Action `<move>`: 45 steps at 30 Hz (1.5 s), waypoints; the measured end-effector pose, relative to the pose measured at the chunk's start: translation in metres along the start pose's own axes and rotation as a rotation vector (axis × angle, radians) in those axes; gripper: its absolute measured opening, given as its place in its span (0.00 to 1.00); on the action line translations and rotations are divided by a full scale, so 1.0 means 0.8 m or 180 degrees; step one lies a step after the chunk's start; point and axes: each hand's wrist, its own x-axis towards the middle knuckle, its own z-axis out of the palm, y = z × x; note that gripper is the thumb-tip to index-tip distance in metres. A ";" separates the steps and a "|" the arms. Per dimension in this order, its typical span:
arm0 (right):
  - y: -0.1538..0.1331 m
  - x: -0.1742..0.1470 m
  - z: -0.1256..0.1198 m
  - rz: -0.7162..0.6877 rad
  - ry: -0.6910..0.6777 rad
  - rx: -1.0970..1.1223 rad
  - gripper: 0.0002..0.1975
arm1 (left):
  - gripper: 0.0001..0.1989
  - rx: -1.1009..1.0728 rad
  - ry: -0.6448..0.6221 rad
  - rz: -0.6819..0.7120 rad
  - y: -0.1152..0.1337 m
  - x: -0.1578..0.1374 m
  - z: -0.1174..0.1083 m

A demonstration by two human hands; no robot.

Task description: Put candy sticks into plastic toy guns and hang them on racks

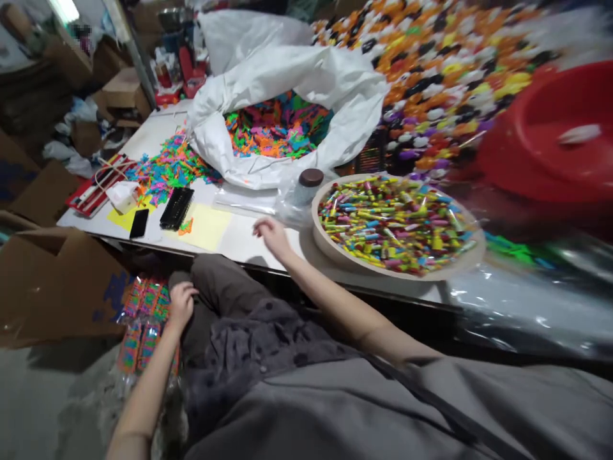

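Observation:
My left hand (182,303) lies by my knee, its fingers loosely bent and slightly apart, with nothing visible in it. Over the table's front edge is my right hand (272,236), fingers half curled and apart, also holding nothing I can see. To its left on the table are a yellow sheet (211,229), a black slotted block (177,208), a few small orange and green plastic pieces (186,226) and a dark phone (139,223). A clear plastic bag (287,203) and a dark-lidded jar (310,182) stand just beyond the right hand.
A white sack (354,96) of colourful plastic pieces stands behind, beside a loose pile (167,167). Right of my hand is a round tray (330,246) of small wrapped items. A red basin (507,153) stands farther right. Cardboard box (57,287) and packed bags (146,319) lie low left.

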 end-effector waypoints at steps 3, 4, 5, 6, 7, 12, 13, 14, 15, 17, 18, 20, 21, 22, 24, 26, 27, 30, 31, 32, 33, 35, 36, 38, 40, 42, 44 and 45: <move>0.030 0.019 0.038 -0.0137 -0.0849 -0.0500 0.13 | 0.13 -0.0057 -0.0529 -0.0235 -0.024 -0.036 0.048; 0.041 0.024 0.051 -0.0179 -0.1118 -0.0710 0.12 | 0.12 -0.0054 -0.0463 -0.0374 -0.031 -0.045 0.059; 0.053 0.028 0.063 -0.0192 -0.1233 -0.0850 0.11 | 0.12 -0.0052 -0.0406 -0.0482 -0.037 -0.052 0.067; 0.064 0.031 0.073 -0.0177 -0.1252 -0.0943 0.11 | 0.12 -0.0091 -0.0381 -0.0496 -0.042 -0.057 0.073; 0.075 0.033 0.082 -0.0136 -0.1233 -0.1013 0.11 | 0.12 -0.0145 -0.0357 -0.0486 -0.045 -0.061 0.076; 0.103 0.040 0.108 0.0338 -0.1003 -0.1472 0.16 | 0.15 -0.0410 -0.0292 -0.0551 -0.049 -0.075 0.078; 0.099 0.047 0.116 0.0406 -0.0945 -0.1503 0.17 | 0.15 -0.0438 -0.0310 -0.0605 -0.049 -0.078 0.078; 0.092 0.057 0.126 0.0408 -0.0920 -0.1483 0.18 | 0.15 -0.0462 -0.0364 -0.0640 -0.049 -0.081 0.078; 0.081 0.070 0.139 0.0325 -0.0930 -0.1424 0.19 | 0.15 -0.0483 -0.0440 -0.0665 -0.049 -0.082 0.079; 0.053 0.109 0.173 -0.0092 -0.1111 -0.1271 0.23 | 0.15 -0.0520 -0.0605 -0.0692 -0.047 -0.083 0.080; 0.037 0.131 0.195 -0.0394 -0.1235 -0.1285 0.28 | 0.15 -0.0540 -0.0690 -0.0705 -0.046 -0.082 0.080; 0.009 0.174 0.242 -0.0780 -0.1429 -0.1597 0.37 | 0.15 -0.0577 -0.0833 -0.0732 -0.043 -0.081 0.080; -0.001 0.192 0.265 -0.0786 -0.1482 -0.1881 0.43 | 0.15 -0.0594 -0.0884 -0.0736 -0.042 -0.081 0.079; -0.008 0.206 0.287 -0.0722 -0.1603 -0.2149 0.47 | 0.14 -0.0604 -0.0910 -0.0736 -0.040 -0.082 0.078; -0.013 0.221 0.319 -0.0514 -0.1931 -0.2620 0.50 | 0.13 -0.0612 -0.0880 -0.0739 -0.037 -0.086 0.079; -0.011 0.223 0.335 -0.0382 -0.2217 -0.2895 0.48 | 0.13 -0.0663 -0.0761 -0.0772 -0.034 -0.091 0.081; -0.009 0.222 0.336 -0.0366 -0.2298 -0.2958 0.46 | 0.13 -0.0712 -0.0673 -0.0800 -0.034 -0.094 0.083; -0.007 0.217 0.317 -0.0561 -0.2163 -0.2821 0.35 | 0.13 -0.0872 -0.0445 -0.0816 -0.034 -0.099 0.091; -0.008 0.218 0.303 -0.0711 -0.2006 -0.2637 0.31 | 0.13 -0.0896 -0.0422 -0.0789 -0.036 -0.100 0.093; -0.010 0.219 0.287 -0.0854 -0.1778 -0.2383 0.28 | 0.13 -0.0906 -0.0433 -0.0748 -0.037 -0.100 0.094; -0.011 0.220 0.269 -0.0957 -0.1471 -0.2072 0.27 | 0.13 -0.0907 -0.0476 -0.0717 -0.039 -0.099 0.095; -0.011 0.217 0.227 -0.0927 -0.0683 -0.1343 0.24 | 0.13 -0.0911 -0.0566 -0.0690 -0.042 -0.097 0.096; -0.008 0.210 0.206 -0.0818 -0.0215 -0.0962 0.23 | 0.13 -0.0913 -0.0591 -0.0686 -0.043 -0.097 0.096; 0.005 0.184 0.166 -0.0448 0.0568 -0.0134 0.23 | 0.13 -0.0911 -0.0551 -0.0668 -0.044 -0.096 0.097; 0.025 0.141 0.133 0.0152 0.1051 0.0703 0.24 | 0.12 -0.0896 -0.0397 -0.0606 -0.044 -0.096 0.096; 0.049 0.089 0.110 0.0772 0.1350 0.1266 0.26 | 0.12 -0.0873 -0.0206 -0.0508 -0.043 -0.094 0.093; 0.073 0.035 0.092 0.1240 0.1610 0.1420 0.25 | 0.12 -0.0845 -0.0068 -0.0424 -0.042 -0.091 0.089; 0.083 0.011 0.084 0.1469 0.1774 0.1375 0.24 | 0.12 -0.0822 -0.0044 -0.0399 -0.042 -0.089 0.087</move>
